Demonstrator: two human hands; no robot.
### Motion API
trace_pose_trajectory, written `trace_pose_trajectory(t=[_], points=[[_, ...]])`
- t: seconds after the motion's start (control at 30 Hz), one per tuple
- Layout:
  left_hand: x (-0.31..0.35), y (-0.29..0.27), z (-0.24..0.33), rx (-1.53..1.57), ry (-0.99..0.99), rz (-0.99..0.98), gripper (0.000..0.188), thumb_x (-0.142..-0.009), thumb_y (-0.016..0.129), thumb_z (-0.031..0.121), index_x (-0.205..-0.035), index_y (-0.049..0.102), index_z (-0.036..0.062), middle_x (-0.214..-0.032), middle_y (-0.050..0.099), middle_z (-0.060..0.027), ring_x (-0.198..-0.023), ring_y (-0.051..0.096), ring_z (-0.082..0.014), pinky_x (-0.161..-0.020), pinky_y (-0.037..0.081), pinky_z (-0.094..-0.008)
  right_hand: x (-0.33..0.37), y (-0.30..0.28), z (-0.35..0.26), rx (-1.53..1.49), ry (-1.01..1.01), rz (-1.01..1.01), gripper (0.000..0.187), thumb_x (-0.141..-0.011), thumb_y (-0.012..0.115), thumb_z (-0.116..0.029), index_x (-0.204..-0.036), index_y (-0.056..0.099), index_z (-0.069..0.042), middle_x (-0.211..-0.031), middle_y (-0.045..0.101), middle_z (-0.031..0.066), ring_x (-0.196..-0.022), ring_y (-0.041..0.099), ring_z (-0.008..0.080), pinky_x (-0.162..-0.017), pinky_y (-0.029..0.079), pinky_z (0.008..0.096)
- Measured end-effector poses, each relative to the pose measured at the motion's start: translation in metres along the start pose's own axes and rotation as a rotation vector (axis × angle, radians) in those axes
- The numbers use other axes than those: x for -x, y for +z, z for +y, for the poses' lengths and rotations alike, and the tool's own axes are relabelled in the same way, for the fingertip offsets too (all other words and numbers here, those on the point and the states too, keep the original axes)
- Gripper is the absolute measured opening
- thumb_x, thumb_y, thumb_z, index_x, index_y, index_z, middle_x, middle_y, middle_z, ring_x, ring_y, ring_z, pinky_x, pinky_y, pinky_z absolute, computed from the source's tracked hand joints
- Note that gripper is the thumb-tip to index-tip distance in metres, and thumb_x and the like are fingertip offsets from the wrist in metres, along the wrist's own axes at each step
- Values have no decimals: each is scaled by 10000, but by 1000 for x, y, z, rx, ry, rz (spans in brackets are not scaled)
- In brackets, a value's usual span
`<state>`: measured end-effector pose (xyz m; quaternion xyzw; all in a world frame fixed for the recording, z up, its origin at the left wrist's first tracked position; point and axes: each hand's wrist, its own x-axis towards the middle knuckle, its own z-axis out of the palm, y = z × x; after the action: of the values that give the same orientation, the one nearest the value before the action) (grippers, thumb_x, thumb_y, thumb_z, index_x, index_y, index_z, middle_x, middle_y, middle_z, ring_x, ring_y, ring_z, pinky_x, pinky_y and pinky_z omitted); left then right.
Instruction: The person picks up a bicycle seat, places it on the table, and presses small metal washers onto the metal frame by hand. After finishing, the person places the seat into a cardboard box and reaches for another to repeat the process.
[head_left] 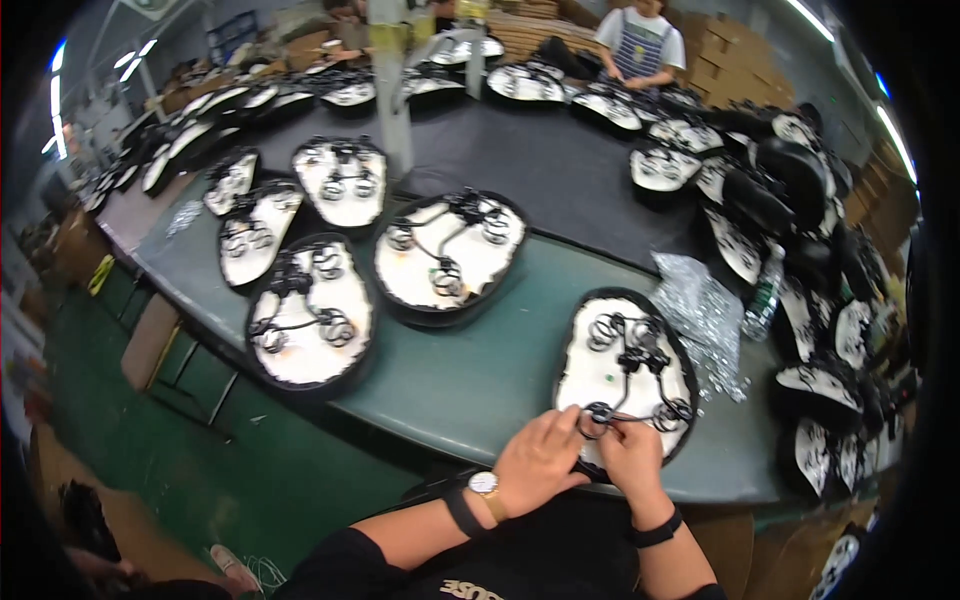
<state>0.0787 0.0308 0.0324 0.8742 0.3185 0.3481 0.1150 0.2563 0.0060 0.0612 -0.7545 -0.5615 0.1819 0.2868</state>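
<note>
- Centre, running toward 10 o'clock: a long worktable (440, 390) with a smooth green top.
- 1 o'clock: a dark grey surface (580, 205) beyond the green top.
- 11 o'clock: a pale upright post (393, 110).
- 8 o'clock: green floor (180, 470), slightly glossy.
- 9 o'clock: a brown-panelled seat (152, 340) on thin metal legs.
- Between 1 and 2 o'clock: stacked cardboard boxes (735, 55).
- 10 and 2 o'clock: bright white tube lights (895, 140).
- Between 10 and 11 o'clock: a bluish rack (232, 32), blurred.
</note>
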Motion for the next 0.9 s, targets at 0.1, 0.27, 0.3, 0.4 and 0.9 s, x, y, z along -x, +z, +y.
trace_pose_trajectory(t=[0.1,0.27,0.3,0.4,0.9], points=[[-1,0,0,-24,22,6,714,-651,900,362,-1227,645,24,-1447,465,-169,-1291,492,-357,-1032,493,-443,0,6,16,-73,-75,35,136,-857,679,-136,-855,734,-11,-643,621,192,-547,609,304,-539,443,421],[-4,2,-5,-62,100,-30,790,-635,882,415,-1261,611,17,-1460,450,-176,-1278,475,-353,-1038,471,-439,4,-15,39,-424,-86,-160,169,-903,758,-129,-864,692,21,-707,595,15,-586,560,67,-523,429,237],[-4,3,-5,-80,111,-34,805,-622,882,423,-1259,609,13,-1455,452,-176,-1274,475,-346,-1037,469,-434,10,-15,52,-474,-70,-90,275,-835,807,-165,-1027,724,12,-890,662,102,-687,641,171,-619,514,311],[-6,1,-6,-111,154,-27,851,-574,886,423,-1261,610,2,-1438,472,-168,-1289,468,-328,-1016,454,-414,2,-28,69,-119,-641,-36,335,-851,736,-125,-1144,720,36,-883,642,141,-776,632,238,-673,507,370],[-4,12,29,-68,-95,-43,854,-606,888,405,-1251,604,-77,-1421,488,-190,-1309,462,-329,-1119,378,-428,2,-26,26,212,-594,-256,491,-938,718,-208,-1384,610,-33,-1269,643,246,-1158,613,437,-983,498,492]])
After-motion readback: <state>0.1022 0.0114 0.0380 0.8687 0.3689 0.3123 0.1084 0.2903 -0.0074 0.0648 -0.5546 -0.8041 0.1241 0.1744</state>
